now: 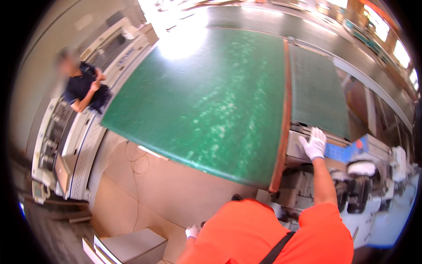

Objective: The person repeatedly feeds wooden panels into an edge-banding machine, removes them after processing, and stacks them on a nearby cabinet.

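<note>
At the green belt's (211,97) right edge: right hand (314,144), gloved, fingers spread flat on grey machine housing (295,149). Left hand (192,231), gloved, low; grip indiscernible.

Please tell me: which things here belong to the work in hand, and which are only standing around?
In hand:
right hand, gloved, on the grey machine housing
left hand, gloved, low beside the body
green table

Around:
co-worker
grey box

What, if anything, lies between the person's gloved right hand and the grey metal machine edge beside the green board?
Nothing visible: the white-gloved right hand already rests directly on the grey metal machine edge, just below the large green flat board.
</note>
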Demonstrator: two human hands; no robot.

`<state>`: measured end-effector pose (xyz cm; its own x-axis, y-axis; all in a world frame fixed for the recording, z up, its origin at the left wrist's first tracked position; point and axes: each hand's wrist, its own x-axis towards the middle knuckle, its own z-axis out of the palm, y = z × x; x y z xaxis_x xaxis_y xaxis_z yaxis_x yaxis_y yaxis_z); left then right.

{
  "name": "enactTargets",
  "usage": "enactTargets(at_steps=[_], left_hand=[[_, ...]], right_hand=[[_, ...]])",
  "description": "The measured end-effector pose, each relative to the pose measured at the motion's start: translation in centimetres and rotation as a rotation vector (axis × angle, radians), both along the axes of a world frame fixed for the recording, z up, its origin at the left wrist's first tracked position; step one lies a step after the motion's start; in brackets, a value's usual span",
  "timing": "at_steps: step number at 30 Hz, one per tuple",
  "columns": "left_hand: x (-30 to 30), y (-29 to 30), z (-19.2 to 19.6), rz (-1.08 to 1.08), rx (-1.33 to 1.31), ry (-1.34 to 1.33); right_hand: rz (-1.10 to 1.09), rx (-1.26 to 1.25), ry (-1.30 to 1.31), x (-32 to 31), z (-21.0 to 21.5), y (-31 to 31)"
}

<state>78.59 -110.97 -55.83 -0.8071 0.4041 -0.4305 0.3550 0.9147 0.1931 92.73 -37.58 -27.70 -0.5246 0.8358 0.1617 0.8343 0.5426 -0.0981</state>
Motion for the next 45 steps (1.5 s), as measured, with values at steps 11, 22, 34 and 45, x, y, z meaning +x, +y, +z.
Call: enactTargets(at_steps=[11, 22, 34, 45], left_hand=[[-1.4, -2.1, -6.3, 0.027, -0.060, -0.099], [-1.7, -2.9, -7.5, 0.003, -0.054, -0.066], [-4.8, 6.5, 5.9, 0.989, 0.610, -0.630], [-6.5, 31.4, 24.5, 0.424, 1.274, -1.581]], right_hand=[[-0.010, 0.037, 0.014, 1.0, -2.0, 1.0], [0.062, 0.181, -0.132, 1.2, -2.1, 0.5], [0.283, -0.080, 0.150, -8.3, 0.3, -9.5], [0.770, -0.383, 0.453, -14.8, -2.6, -26.8]])
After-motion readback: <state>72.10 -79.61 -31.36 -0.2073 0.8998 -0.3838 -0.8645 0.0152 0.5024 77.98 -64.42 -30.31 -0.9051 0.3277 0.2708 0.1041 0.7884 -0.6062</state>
